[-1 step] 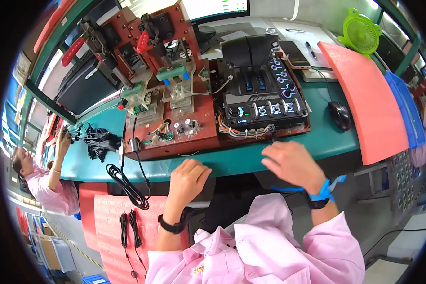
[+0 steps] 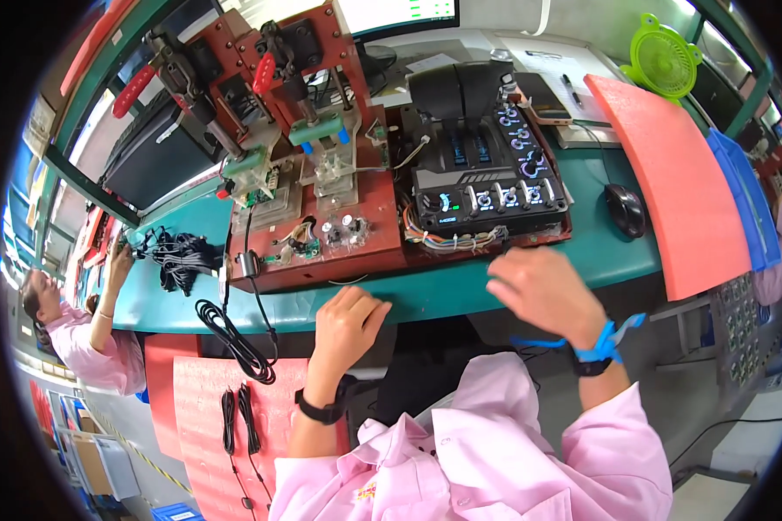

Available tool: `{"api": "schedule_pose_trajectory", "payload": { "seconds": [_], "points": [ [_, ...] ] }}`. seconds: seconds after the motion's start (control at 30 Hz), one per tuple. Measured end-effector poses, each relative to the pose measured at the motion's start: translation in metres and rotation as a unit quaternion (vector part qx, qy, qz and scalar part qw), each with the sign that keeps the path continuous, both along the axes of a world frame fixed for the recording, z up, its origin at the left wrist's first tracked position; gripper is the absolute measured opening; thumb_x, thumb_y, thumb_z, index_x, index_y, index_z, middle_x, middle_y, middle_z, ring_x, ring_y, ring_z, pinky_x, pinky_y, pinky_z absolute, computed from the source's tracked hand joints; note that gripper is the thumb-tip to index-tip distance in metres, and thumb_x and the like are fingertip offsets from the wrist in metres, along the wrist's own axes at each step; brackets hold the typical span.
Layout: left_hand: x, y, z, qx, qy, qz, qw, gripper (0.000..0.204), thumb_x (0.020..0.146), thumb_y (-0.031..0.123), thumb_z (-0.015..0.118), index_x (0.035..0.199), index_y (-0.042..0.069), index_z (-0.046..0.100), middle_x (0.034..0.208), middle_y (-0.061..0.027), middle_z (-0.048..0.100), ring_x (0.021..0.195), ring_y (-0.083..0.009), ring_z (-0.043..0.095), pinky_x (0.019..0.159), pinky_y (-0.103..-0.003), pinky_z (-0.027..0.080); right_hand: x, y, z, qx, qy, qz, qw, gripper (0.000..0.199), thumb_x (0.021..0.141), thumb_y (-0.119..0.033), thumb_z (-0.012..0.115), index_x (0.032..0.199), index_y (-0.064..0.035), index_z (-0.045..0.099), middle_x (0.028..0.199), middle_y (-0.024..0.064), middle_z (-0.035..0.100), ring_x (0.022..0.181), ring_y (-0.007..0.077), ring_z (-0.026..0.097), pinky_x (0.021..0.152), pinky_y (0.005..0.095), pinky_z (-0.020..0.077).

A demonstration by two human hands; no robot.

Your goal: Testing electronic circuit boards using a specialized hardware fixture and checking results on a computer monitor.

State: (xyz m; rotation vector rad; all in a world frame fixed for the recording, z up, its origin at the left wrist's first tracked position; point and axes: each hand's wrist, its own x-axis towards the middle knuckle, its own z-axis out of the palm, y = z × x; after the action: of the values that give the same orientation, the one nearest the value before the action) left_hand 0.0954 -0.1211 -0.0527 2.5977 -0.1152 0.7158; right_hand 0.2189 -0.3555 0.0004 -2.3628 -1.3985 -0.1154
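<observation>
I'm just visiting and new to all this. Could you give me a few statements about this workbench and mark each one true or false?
1. A blue strap is around the wrist of the right hand. True.
2. The left hand is gripping the black mouse. False: the mouse lies on the green bench, well to the right of that hand.
3. The fan is red. False: it is bright green.
4. The black control unit sits to the right of the red-handled clamps. True.
5. The pink foam sheet beside the mouse is on its left. False: it is on its right.
</observation>
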Motion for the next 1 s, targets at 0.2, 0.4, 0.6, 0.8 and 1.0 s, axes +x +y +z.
{"api": "schedule_pose_trajectory", "payload": {
  "seconds": [0.2, 0.4, 0.6, 0.8, 1.0],
  "points": [
    [0.027, -0.003, -0.014, -0.044, -0.012, 0.047, 0.998, 0.022, 0.072, 0.013, 0.065, 0.059, 0.003, 0.05, 0.056, -0.0104, 0.048, 0.051, -0.0293, 0.05, 0.046, -0.036, 0.039, 0.042, 0.058, 0.05, 0.013, -0.218, 0.03, 0.975, 0.018, 0.076, -0.021, 0.057, 0.069, -0.0051, 0.053, 0.066, 0.0098, 0.054, 0.069, 0.0266, 0.054, 0.061, 0.0365, 0.0413],
    [0.02, 0.002, -0.018, -0.09, -0.033, 0.076, 0.993, 0.026, 0.074, 0.018, 0.063, 0.058, 0.005, 0.047, 0.056, -0.0101, 0.048, 0.052, -0.0294, 0.051, 0.046, -0.038, 0.04, 0.066, 0.101, 0.047, -0.222, -0.19, 0.105, 0.951, 0.021, 0.078, -0.025, 0.055, 0.072, -0.0055, 0.054, 0.067, 0.0092, 0.055, 0.07, 0.0276, 0.054, 0.063, 0.0382, 0.0392],
    [0.017, 0.007, -0.02, -0.114, -0.07, 0.032, 0.991, 0.026, 0.073, 0.018, 0.064, 0.059, 0.003, 0.048, 0.056, -0.0101, 0.047, 0.05, -0.0291, 0.05, 0.044, -0.038, 0.038, 0.068, 0.112, 0.064, -0.281, -0.139, 0.178, 0.933, 0.014, 0.076, -0.019, 0.055, 0.071, -0.0058, 0.052, 0.066, 0.009, 0.054, 0.069, 0.0279, 0.054, 0.064, 0.0385, 0.0389],
    [0.017, 0.006, -0.021, -0.121, -0.076, 0.018, 0.99, 0.025, 0.072, 0.017, 0.065, 0.059, 0.004, 0.048, 0.056, -0.0096, 0.047, 0.051, -0.0284, 0.05, 0.044, -0.037, 0.039, 0.057, 0.113, 0.072, -0.199, -0.278, 0.279, 0.898, 0.011, 0.072, -0.014, 0.056, 0.069, -0.005, 0.05, 0.066, 0.0107, 0.052, 0.07, 0.0288, 0.052, 0.066, 0.0405, 0.0373],
    [0.016, 0.006, -0.02, -0.106, -0.066, 0.031, 0.992, 0.026, 0.073, 0.018, 0.063, 0.059, 0.005, 0.047, 0.057, -0.0088, 0.047, 0.052, -0.0267, 0.051, 0.045, -0.036, 0.041, 0.073, 0.111, 0.054, -0.385, -0.078, 0.057, 0.918, 0.008, 0.064, -0.008, 0.056, 0.069, -0.0079, 0.05, 0.069, 0.0071, 0.049, 0.075, 0.0241, 0.049, 0.074, 0.039, 0.0363]
  ]
}}
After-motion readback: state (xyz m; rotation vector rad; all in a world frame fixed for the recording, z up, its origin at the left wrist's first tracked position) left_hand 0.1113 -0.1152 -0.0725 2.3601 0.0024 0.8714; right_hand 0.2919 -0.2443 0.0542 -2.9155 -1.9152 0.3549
